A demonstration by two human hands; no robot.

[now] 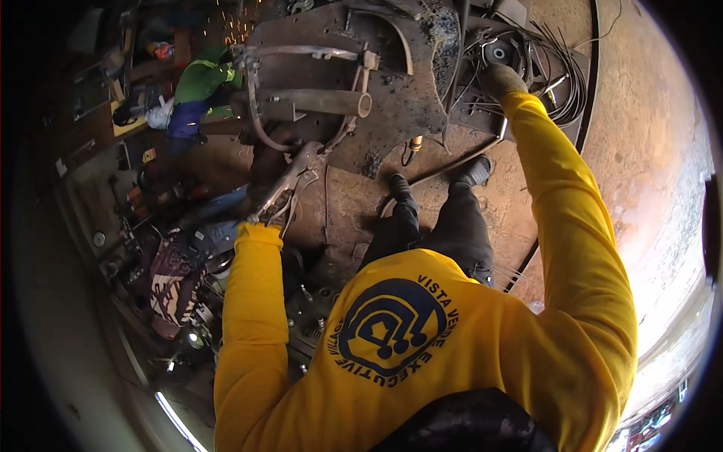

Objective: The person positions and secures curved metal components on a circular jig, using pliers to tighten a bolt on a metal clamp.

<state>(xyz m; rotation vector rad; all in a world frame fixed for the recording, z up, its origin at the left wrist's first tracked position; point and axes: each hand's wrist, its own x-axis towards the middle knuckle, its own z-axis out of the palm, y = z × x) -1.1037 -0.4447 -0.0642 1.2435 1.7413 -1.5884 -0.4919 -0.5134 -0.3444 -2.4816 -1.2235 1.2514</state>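
Observation:
My left hand [268, 214], partly hidden at the yellow cuff, is closed about the handles of metal locking pliers [300, 170]. Their jaws meet the lower side of a curved, rusty metal frame [257, 113]. A thick pipe [324, 102] lies across that frame, its hollow end pointing right. Farther right, my right arm stretches out, and my gloved right hand [500, 80] is closed at the near edge of a round dark part with a pale hub [498, 52]. Its fingertips are hidden, so what it grips is unclear.
A pitted steel plate [399, 113] lies under the frame. Coiled cable [574, 83] surrounds the right-hand area, and a hose [452, 167] runs by my feet. On the left, a person in green [199, 81] works near flying sparks [233, 21]; another person [172, 282] is closer among tools.

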